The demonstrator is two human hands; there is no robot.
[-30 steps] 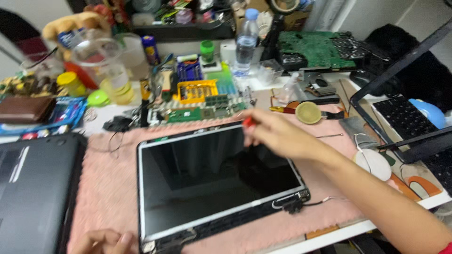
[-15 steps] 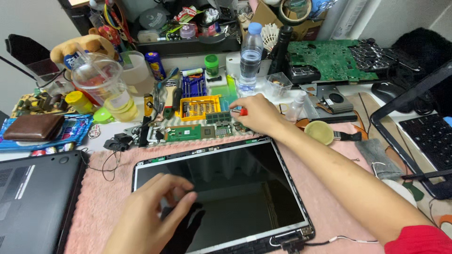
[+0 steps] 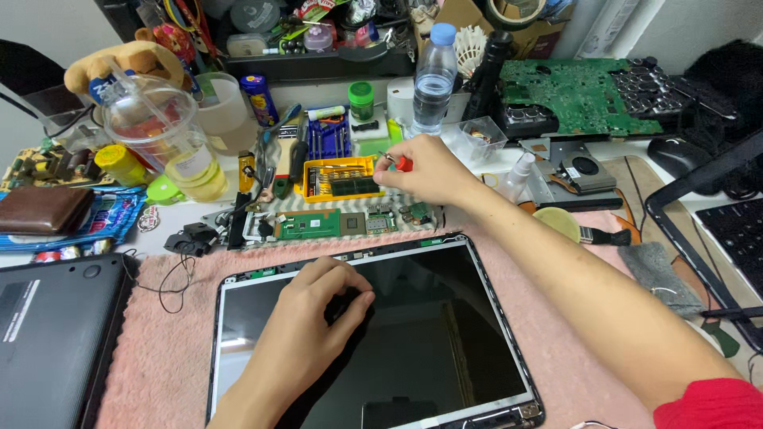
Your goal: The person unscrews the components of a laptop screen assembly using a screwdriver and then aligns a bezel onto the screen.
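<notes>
At the lower edge of the view, the screen [image 3: 381,342] is cut off, so its bottom corners barely show; it lies flat on a pink mat [image 3: 159,349] on the desk [image 3: 199,218]. The left hand [image 3: 306,322] rests on the glass near the top edge, fingers curled; what lies under the fingertips is hidden, and I cannot tell whether that grip holds anything. The right hand [image 3: 425,168] reaches past the screen's top edge, closed on a small screwdriver [image 3: 400,162] with a red handle; the tip is too small to make out. It hovers just beside a yellow bit tray [image 3: 338,179].

Between tray and screen lie green boards [image 3: 330,224], partly on a striped cloth. A closed black laptop [image 3: 48,334] is cut off at the left, with a brown wallet [image 3: 40,210] above it on a blue packet. A clear lidded cup [image 3: 163,139] with yellow liquid stands at upper left, a white label on its side. A water bottle [image 3: 435,75] with a blue cap stands behind the right hand. A large green board [image 3: 584,95] lies at upper right, with a fan [image 3: 584,168] just in front of it. A black bezel frame [image 3: 683,214] and keyboard [image 3: 735,230] run off the right edge. The forearm hides part of a roll of tape [image 3: 560,222]. The shelf clutter at the top is too jumbled to tell apart.
</notes>
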